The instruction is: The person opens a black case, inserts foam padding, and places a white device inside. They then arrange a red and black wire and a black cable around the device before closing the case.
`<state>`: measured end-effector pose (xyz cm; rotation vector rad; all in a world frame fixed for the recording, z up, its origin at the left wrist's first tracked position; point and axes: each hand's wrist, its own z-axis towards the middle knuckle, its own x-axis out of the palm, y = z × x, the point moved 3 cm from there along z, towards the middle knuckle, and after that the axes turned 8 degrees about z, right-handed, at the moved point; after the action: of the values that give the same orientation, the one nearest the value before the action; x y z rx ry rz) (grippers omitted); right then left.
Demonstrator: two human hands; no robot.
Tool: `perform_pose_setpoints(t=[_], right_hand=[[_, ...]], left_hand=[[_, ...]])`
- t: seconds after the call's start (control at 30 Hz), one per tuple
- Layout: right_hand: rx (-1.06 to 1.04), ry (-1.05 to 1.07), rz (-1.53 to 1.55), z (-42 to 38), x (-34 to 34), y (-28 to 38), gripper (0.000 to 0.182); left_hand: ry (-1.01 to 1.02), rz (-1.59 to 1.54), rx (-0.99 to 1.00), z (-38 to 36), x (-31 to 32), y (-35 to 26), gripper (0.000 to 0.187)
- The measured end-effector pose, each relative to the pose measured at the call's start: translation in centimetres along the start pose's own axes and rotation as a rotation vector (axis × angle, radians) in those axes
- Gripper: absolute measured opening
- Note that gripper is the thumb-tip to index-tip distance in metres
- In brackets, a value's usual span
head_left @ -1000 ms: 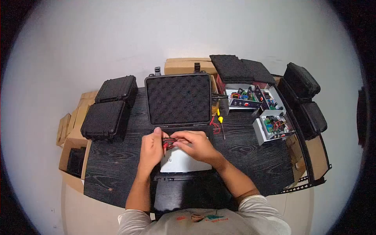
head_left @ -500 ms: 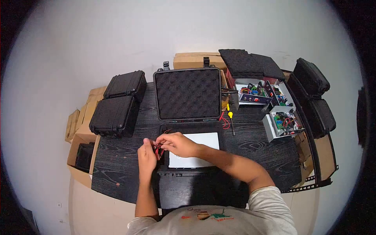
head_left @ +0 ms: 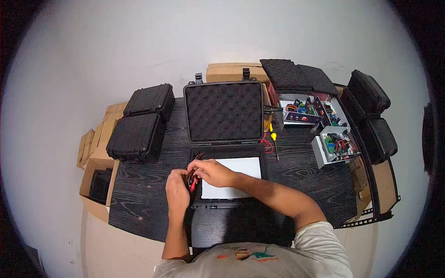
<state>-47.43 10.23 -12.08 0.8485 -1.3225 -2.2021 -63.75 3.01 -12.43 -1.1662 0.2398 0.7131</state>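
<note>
Between my two hands is a bundle of red and black cables [head_left: 193, 185], bunched over the left side of an open black hard case [head_left: 266, 162]. My left hand [head_left: 178, 189] has its fingers curled around the near left of the bundle. From the right, my right hand [head_left: 214, 173] pinches the same cables, its forearm crossing above a white box [head_left: 232, 189] set in the case's foam. A thin cable end sticks up past my right fingertips. Egg-crate foam [head_left: 224, 112] lines the raised lid. My fingers hide part of the bundle.
Closed black cases [head_left: 134, 134] stand at left, others [head_left: 368, 95] at far right. White enclosures with wired circuit boards [head_left: 336, 147] sit right. A yellow-handled screwdriver [head_left: 273, 136] lies beside red wire [head_left: 267, 147]. Foam sheets [head_left: 296, 76] rest behind. An open cardboard box [head_left: 96, 183] is at left.
My left hand has turned and closed further round the cables, shifting slightly right. More of the red ends now shows below my right fingers.
</note>
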Motion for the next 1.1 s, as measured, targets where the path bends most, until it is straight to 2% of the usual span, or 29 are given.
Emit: perform_pose_setpoints(t=[0.03,0.13,0.23,0.27,0.37,0.47,0.57,0.67,0.77,0.87,0.97,1.1], right_hand=[[-0.007,0.001,-0.029,0.0,0.0,0.1,0.019],[-0.014,0.017,-0.085,0.0,0.1,-0.1,0.02],[-0.046,0.002,-0.158,-0.1,0.2,-0.2,0.02],[-0.063,-0.009,-0.188,-0.2,0.2,-0.1,0.02],[0.02,0.033,-0.134,-0.3,0.0,0.7,0.021],[0.002,0.043,-0.111,-0.4,0.2,0.1,0.023],[0.028,0.047,-0.174,-0.5,0.4,0.2,0.023],[-0.079,0.052,-0.371,-0.6,0.4,-0.4,0.023],[-0.125,0.086,-0.393,-0.8,0.6,-0.6,0.022],[-0.13,0.115,-0.406,-1.0,0.8,-0.6,0.027],[-0.123,0.038,-0.352,-1.2,1.0,-0.5,0.027],[-0.078,-0.051,-0.265,-1.2,0.3,0.4,0.022]], left_hand=[[0.024,-0.077,-0.047,-0.1,0.0,0.4,0.04],[0.069,0.124,0.057,-1.0,-1.5,-2.3,0.037],[0.236,0.395,0.153,-2.1,-3.2,-5.2,0.044],[0.26,0.439,0.182,-2.3,-3.4,-5.6,0.041],[0.259,0.436,0.194,-2.9,-3.2,-4.2,0.04],[0.27,0.427,0.19,-3.2,-3.0,-3.5,0.037],[0.278,0.312,0.085,-3.3,-2.7,-3.1,0.04],[0.256,0.289,-0.015,-3.4,-2.3,-3.1,0.042],[0.181,0.404,0.013,-3.1,-2.3,-4.2,0.043],[0.138,0.44,0.171,-2.6,-1.4,-4.6,0.033],[0.131,0.472,0.143,-2.1,-0.7,-3.6,0.022],[0.098,0.593,0.153,-1.7,0.1,-2.8,0.016]])
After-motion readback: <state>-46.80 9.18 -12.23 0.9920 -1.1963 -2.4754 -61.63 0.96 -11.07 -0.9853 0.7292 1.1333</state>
